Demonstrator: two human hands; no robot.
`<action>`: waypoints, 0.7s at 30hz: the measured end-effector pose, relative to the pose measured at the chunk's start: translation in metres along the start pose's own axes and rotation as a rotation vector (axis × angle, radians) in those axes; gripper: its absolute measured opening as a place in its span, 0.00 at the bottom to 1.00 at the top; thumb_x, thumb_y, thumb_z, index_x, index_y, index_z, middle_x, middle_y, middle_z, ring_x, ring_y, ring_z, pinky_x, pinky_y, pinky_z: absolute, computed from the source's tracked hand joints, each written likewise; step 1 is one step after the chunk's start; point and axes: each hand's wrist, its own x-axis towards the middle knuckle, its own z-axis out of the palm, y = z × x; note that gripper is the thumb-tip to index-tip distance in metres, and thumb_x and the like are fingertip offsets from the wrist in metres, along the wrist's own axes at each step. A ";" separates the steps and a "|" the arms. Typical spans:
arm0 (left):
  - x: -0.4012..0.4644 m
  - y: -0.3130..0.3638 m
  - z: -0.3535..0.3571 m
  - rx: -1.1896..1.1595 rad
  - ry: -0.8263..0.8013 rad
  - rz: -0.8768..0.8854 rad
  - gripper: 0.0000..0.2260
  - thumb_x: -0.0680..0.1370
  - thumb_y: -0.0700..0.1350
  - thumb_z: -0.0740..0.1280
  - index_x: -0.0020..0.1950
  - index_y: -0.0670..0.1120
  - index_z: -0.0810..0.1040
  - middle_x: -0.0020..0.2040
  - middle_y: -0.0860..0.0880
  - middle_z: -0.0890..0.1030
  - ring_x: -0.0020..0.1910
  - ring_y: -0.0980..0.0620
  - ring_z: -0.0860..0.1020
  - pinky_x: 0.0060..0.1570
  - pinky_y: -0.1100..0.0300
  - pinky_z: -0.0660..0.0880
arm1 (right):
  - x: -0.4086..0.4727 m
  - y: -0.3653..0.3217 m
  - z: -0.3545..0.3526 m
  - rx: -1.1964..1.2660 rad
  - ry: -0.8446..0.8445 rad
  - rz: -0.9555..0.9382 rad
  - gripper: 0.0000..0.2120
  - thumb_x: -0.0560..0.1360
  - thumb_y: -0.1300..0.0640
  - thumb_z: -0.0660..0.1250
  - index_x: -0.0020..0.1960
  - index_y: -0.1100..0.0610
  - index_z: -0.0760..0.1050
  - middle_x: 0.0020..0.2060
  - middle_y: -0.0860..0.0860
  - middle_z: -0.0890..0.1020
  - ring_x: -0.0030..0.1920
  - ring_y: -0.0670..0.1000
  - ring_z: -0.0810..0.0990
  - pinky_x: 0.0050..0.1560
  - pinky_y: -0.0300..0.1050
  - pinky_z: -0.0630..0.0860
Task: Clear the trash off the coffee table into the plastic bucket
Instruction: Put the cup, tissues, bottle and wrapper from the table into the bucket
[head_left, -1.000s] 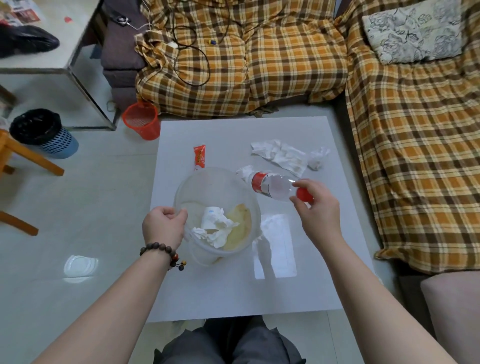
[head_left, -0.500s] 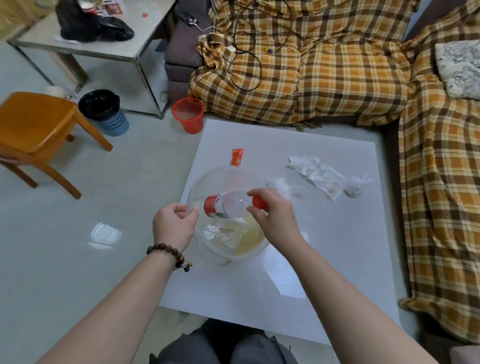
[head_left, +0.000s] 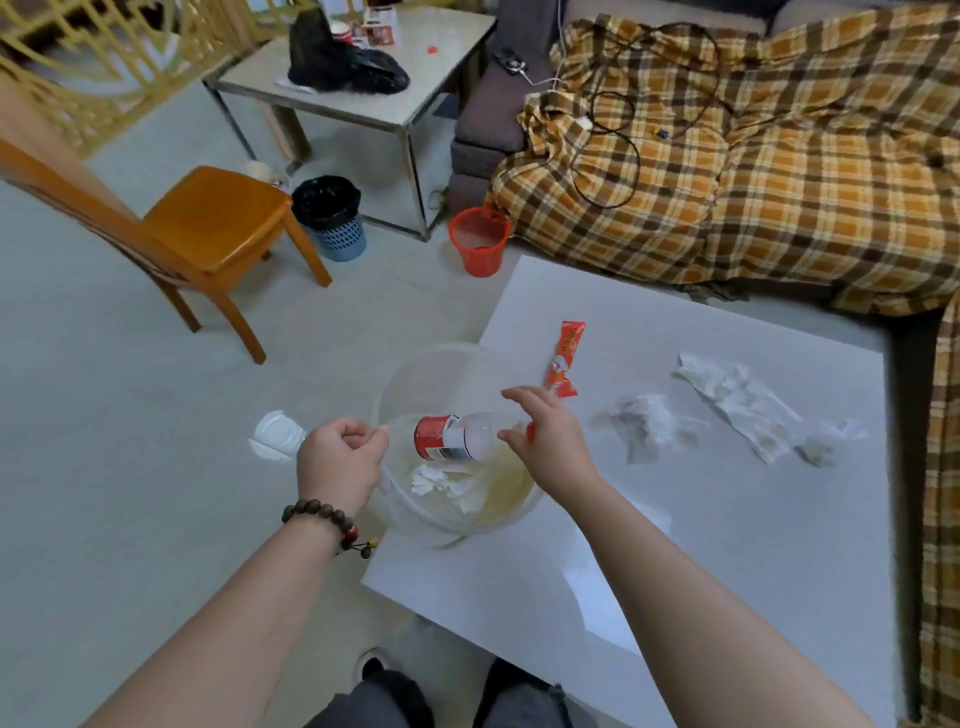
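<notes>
A clear plastic bucket (head_left: 431, 358) sits at the left edge of the white coffee table (head_left: 727, 545), with crumpled white tissue and yellowish scraps inside. My left hand (head_left: 340, 465) grips its left rim. My right hand (head_left: 550, 441) holds a plastic bottle (head_left: 457, 436) by its red cap end, fingers loose. The bottle lies sideways inside the bucket's mouth. On the table lie a red snack wrapper (head_left: 566, 358), a crumpled tissue (head_left: 644, 421), a flattened tissue (head_left: 737, 400) and a small wad (head_left: 826, 447).
A plaid-covered sofa (head_left: 753, 171) borders the table's far and right sides. On the floor to the left are a red bucket (head_left: 479, 241), a blue bin with a black liner (head_left: 332, 218), an orange wooden chair (head_left: 208, 223) and a white lid (head_left: 275, 441).
My right hand carried the bottle from the table leftward and lowered it into the bucket's mouth. My left hand stayed on the rim. The view swung left.
</notes>
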 end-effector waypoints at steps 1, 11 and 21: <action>0.006 -0.004 -0.010 -0.010 0.012 -0.013 0.14 0.74 0.47 0.72 0.52 0.37 0.80 0.43 0.43 0.83 0.41 0.45 0.82 0.48 0.43 0.82 | 0.003 -0.007 0.005 0.009 0.009 -0.013 0.21 0.72 0.62 0.69 0.64 0.55 0.73 0.64 0.50 0.74 0.60 0.53 0.74 0.61 0.45 0.72; 0.103 -0.065 -0.128 -0.053 0.070 -0.061 0.14 0.74 0.47 0.71 0.53 0.38 0.80 0.44 0.44 0.83 0.43 0.42 0.83 0.51 0.43 0.81 | 0.029 -0.058 0.098 -0.071 0.118 0.118 0.24 0.72 0.51 0.71 0.66 0.53 0.70 0.65 0.50 0.72 0.64 0.50 0.70 0.61 0.39 0.64; 0.217 -0.067 -0.222 0.016 -0.129 0.055 0.11 0.75 0.46 0.70 0.50 0.38 0.80 0.38 0.46 0.82 0.34 0.45 0.82 0.48 0.47 0.82 | 0.022 -0.095 0.183 -0.017 0.390 0.565 0.25 0.73 0.49 0.70 0.67 0.52 0.69 0.67 0.53 0.70 0.66 0.54 0.71 0.63 0.48 0.69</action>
